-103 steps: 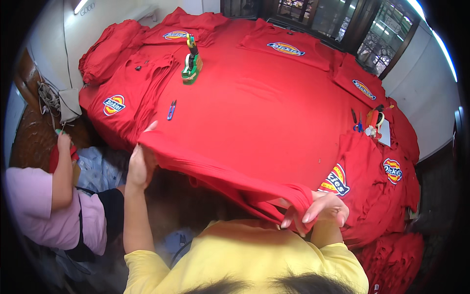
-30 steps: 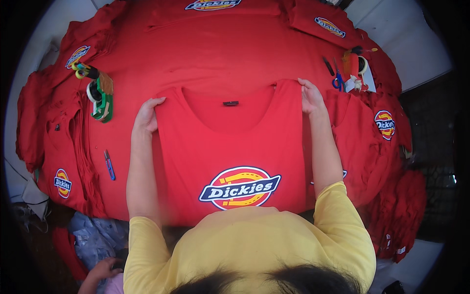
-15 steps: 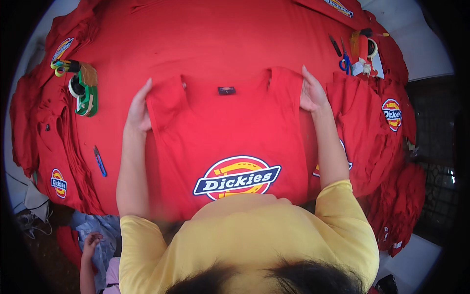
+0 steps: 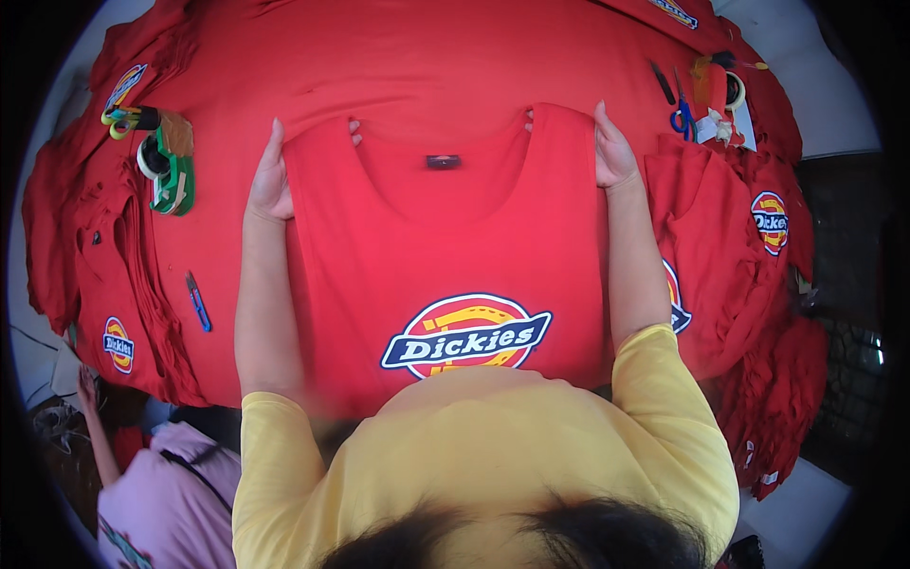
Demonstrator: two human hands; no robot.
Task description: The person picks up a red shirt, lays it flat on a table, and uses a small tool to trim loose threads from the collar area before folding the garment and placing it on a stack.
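Note:
A red sleeveless shirt (image 4: 445, 251) is spread out before me, its dark neck label showing at the back of the collar and an oval multicoloured print (image 4: 466, 332) on its chest. My left hand (image 4: 273, 180) grips its left shoulder, thumb upright at the outer edge and fingertips peeking out by the neckline. The right shoulder is held the same way by my right hand (image 4: 616, 156), with fingertips showing at the inner edge of the strap. Most of the fingers of both hands are hidden by the cloth. My body covers the shirt's lower part.
Red cloth covers the table (image 4: 379, 47). At left lie stacked shirts (image 4: 123, 275), a green tape dispenser (image 4: 173, 175) and blue thread snips (image 4: 197, 302). At right are blue scissors (image 4: 682, 119), a tape roll (image 4: 735, 92) and more shirts (image 4: 706, 223). Another person (image 4: 175, 474) is at lower left.
Both hands have shifted slightly outward and the right one a little farther away, stretching the shirt's shoulders; fingertips now show at the neckline. The other person has come further into view at lower left.

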